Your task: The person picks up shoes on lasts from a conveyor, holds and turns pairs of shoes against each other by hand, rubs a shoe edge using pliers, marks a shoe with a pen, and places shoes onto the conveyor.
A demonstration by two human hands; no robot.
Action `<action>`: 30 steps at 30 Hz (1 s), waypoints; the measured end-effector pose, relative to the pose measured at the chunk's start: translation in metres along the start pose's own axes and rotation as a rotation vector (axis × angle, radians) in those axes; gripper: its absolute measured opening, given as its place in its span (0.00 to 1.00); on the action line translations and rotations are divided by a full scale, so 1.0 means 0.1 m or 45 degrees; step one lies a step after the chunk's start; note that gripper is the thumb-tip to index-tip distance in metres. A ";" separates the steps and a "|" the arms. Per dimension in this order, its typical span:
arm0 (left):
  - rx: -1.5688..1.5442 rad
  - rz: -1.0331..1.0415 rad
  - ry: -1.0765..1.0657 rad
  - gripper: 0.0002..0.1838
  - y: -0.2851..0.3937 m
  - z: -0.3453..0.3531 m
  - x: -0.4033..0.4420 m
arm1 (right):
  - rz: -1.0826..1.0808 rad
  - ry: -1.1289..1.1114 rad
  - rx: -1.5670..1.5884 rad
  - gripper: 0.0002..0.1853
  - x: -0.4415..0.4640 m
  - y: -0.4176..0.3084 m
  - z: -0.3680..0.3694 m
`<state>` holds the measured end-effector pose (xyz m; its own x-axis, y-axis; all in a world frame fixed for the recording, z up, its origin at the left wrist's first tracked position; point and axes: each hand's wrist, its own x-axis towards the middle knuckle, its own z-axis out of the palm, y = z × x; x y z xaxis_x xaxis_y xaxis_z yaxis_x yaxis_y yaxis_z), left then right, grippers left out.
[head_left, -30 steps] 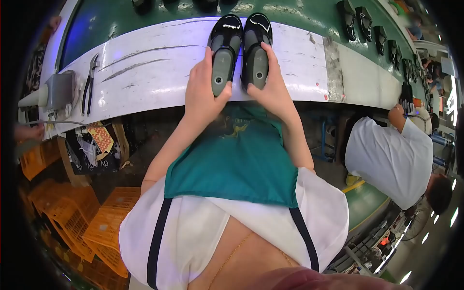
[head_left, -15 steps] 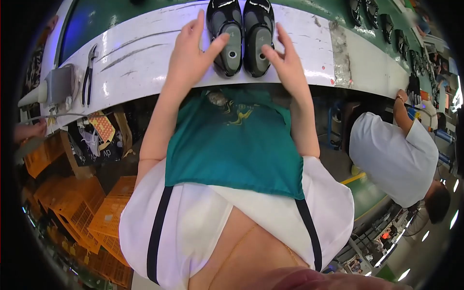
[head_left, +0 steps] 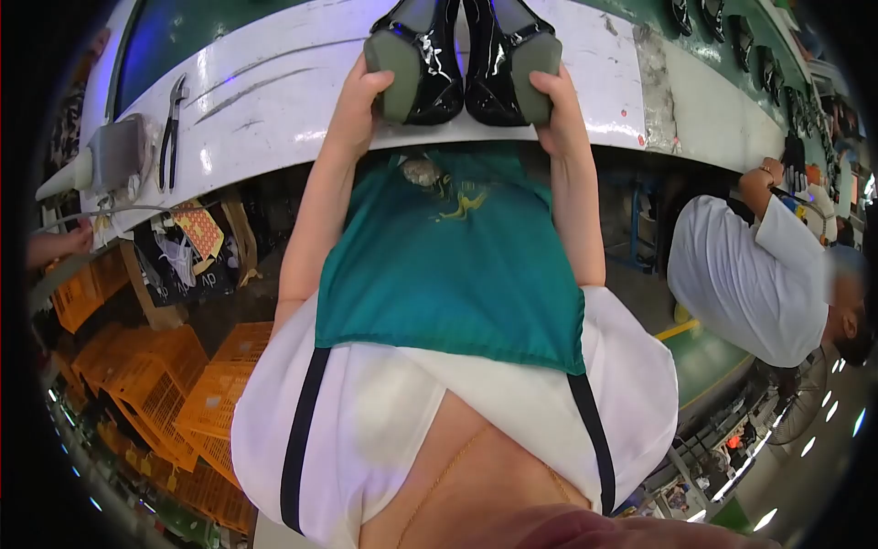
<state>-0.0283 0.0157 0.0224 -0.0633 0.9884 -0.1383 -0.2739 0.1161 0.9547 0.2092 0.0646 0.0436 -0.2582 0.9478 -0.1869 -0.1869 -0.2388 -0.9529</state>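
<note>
Two glossy black shoes are held side by side over the white bench, turned so that their grey-green soles face outward. My left hand (head_left: 361, 102) is closed round the left shoe (head_left: 439, 78), with the thumb pressed on its sole. Gripping the right shoe (head_left: 496, 78) from its outer side is my right hand (head_left: 560, 108), its thumb likewise on the sole. The backs of the shoes nearly meet in the middle. My fingers behind both soles are mostly hidden. The far ends of the shoes leave the top of the view.
Pliers (head_left: 171, 133) and a grey container with a pale nozzle (head_left: 117, 157) lie on the white bench (head_left: 274, 101) at left. More black shoes (head_left: 743, 44) stand on the green belt at right. Orange crates (head_left: 160, 371) are stacked below. A co-worker (head_left: 750, 274) stands at right.
Both hands have closed on the shoes, which stood upright with insoles showing. Each shoe has been rolled so its sole faces outward.
</note>
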 end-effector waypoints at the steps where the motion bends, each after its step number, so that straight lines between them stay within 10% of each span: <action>1: -0.341 -0.056 0.017 0.28 -0.05 -0.03 0.03 | 0.058 0.029 0.185 0.30 -0.02 -0.01 0.01; 13: -0.759 -0.178 -0.101 0.24 0.14 0.07 0.02 | 0.149 0.100 0.657 0.30 -0.04 -0.09 0.24; 21: -0.720 -0.114 -0.231 0.23 -0.02 -0.08 0.06 | 0.069 -0.496 1.046 0.31 0.15 0.30 -0.17; 30: -0.734 -0.108 -0.318 0.22 -0.01 -0.15 0.11 | 0.096 -0.557 1.057 0.30 0.17 0.23 -0.18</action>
<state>-0.0428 0.0252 0.0157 0.1883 0.9792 -0.0753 -0.7453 0.1924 0.6384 0.2175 0.0791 0.0141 -0.5987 0.8005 0.0260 -0.7277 -0.5301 -0.4353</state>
